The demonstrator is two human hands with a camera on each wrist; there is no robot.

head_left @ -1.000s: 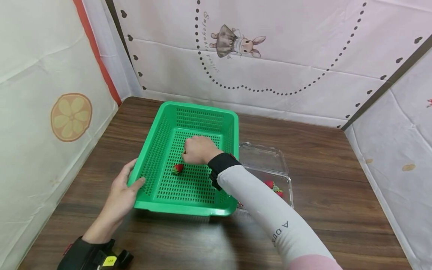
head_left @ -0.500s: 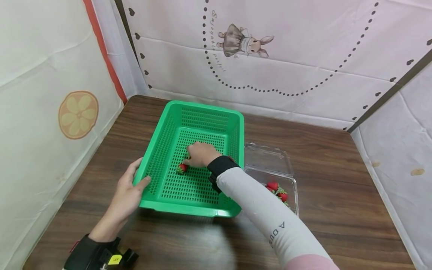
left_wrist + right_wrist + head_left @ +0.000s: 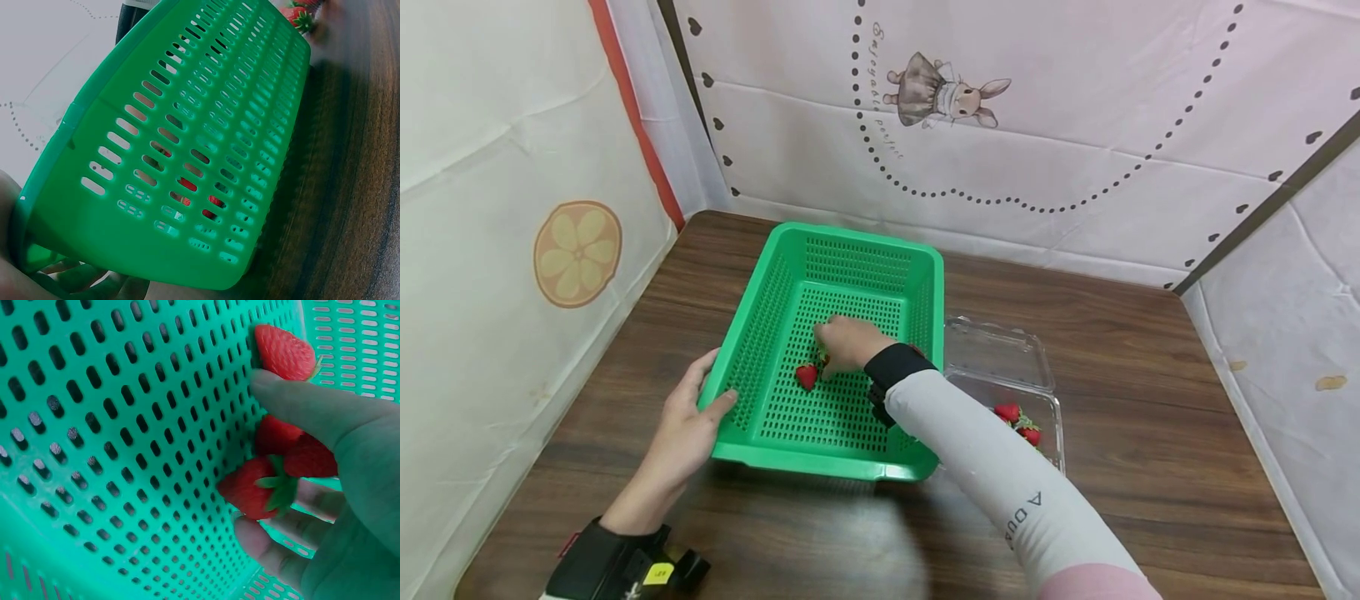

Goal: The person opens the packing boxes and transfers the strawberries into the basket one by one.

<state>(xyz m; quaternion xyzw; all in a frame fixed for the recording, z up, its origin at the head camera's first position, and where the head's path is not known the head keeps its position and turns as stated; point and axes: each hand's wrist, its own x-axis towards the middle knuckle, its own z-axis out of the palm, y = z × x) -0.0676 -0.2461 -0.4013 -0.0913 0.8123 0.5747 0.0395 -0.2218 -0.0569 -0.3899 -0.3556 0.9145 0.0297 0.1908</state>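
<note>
A green slotted basket [image 3: 752, 333] stands on the wooden table. My left hand [image 3: 703, 404] grips its near left rim, thumb inside the wall; the left wrist view shows that wall [image 3: 187, 125] from outside. My right hand [image 3: 833, 354] is down on the basket floor. In the right wrist view its curled fingers [image 3: 300, 406] cup a few strawberries [image 3: 256, 487]. One loose strawberry [image 3: 807, 377] lies on the floor just left of that hand, at a fingertip [image 3: 284, 353].
A clear plastic clamshell box [image 3: 1000, 358] lies open right of the basket, with strawberries [image 3: 1009, 412] in its near half. Printed cloth walls close in the left, back and right of the table [image 3: 1112, 350].
My right hand has sunk a little onto the basket floor, closer to the loose strawberry. My left hand keeps its hold on the rim.
</note>
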